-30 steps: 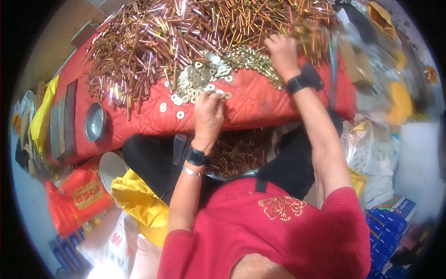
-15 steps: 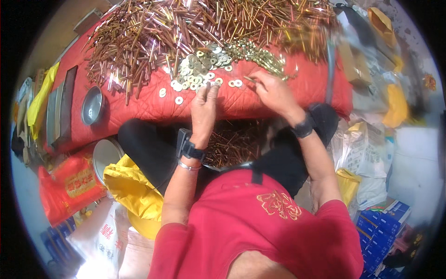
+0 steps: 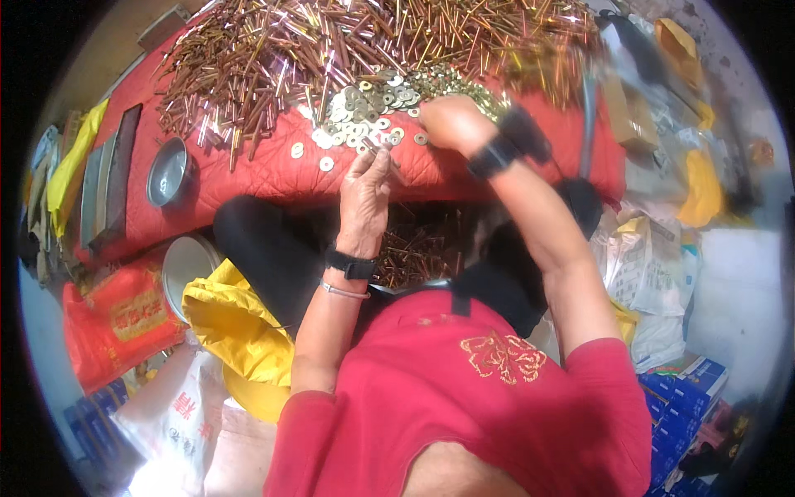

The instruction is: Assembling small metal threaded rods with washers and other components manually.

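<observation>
My left hand [image 3: 364,199] is at the near edge of the red quilted cloth, fingers pinched on a short metal rod [image 3: 370,145] whose end shows above the fingertips. My right hand [image 3: 455,124] reaches to the right edge of the pile of flat washers [image 3: 356,108]. It is turned knuckles up, so its fingertips, and anything in them, are hidden. Beyond that hand lies a heap of small brassy metal pieces [image 3: 443,80], too small to name. Several loose washers [image 3: 326,164] lie on the cloth [image 3: 265,178] near my left hand.
A large heap of copper-coloured metal rods [image 3: 331,41] covers the far side. At the left are a grey metal bowl [image 3: 169,174] and a dark flat bar [image 3: 116,174]. More rods [image 3: 418,253] lie below the cloth's near edge, between my legs. Blue boxes [image 3: 683,398] stand lower right.
My right hand has moved left and turned knuckles up, reaching to the washers. My left hand has rotated, and a metal rod now shows at its fingertips.
</observation>
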Demonstrator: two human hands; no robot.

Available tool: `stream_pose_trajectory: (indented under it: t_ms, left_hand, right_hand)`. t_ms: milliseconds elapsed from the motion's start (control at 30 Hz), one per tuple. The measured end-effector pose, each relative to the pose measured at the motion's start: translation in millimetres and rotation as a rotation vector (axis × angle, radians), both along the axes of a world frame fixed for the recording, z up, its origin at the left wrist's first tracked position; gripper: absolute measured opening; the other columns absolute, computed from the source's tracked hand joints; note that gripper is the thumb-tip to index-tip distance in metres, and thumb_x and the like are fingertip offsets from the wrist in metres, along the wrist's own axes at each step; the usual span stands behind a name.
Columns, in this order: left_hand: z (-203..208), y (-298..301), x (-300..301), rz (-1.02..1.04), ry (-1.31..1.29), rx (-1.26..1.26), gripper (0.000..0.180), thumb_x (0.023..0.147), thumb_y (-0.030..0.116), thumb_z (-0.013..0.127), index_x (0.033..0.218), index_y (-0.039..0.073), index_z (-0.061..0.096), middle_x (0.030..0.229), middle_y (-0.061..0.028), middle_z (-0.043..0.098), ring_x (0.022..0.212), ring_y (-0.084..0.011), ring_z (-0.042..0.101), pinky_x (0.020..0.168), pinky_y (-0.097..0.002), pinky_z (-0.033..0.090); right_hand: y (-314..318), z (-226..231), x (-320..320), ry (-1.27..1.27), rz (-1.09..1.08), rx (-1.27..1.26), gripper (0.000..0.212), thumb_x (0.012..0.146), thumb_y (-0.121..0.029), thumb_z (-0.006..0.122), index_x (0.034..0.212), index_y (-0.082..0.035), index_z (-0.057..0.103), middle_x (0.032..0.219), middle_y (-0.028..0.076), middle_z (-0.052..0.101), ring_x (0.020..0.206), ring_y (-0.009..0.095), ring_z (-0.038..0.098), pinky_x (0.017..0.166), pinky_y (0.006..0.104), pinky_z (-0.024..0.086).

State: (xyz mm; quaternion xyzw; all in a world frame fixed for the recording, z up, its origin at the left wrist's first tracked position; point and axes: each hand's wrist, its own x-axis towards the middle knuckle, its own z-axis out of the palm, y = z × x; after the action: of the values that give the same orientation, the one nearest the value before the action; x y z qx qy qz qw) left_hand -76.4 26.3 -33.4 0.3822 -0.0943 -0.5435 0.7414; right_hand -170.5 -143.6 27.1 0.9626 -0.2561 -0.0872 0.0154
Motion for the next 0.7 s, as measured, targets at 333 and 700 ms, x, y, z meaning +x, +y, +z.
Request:
stream_pose_trajectory:
  t_ms: [333, 700]
  left_hand:
    - [1, -3, -1, 0.122, 0.153, -0.021, 0.032, 0.09, 0.01, 0.063, 0.118, -0.002, 0.053, 0.117, -0.0133, 0.06, 0.111, -0.024, 0.059, 0.097, -0.0376, 0.049]
    - [-1, -10, -5, 0.131, 0.117, -0.009, 0.026, 0.09, 0.007, 0.062, 0.114, -0.001, 0.056, 0.113, -0.0137, 0.063, 0.108, -0.0236, 0.06, 0.092, -0.0365, 0.052]
  right_hand:
    - [11, -8, -53, -0.41, 0.007, 0.248, 0.016, 0.083, -0.015, 0.056, 0.093, -0.008, 0.067, 0.085, 0.017, 0.068, 0.081, 0.033, 0.066, 0.071, 0.0411, 0.052]
    - [70, 1, -70, -0.91, -0.268, 0.829, 0.017, 0.09, -0.013, 0.06, 0.103, -0.003, 0.065, 0.072, 0.003, 0.059, 0.066, 0.006, 0.053, 0.06, 0.0266, 0.044]
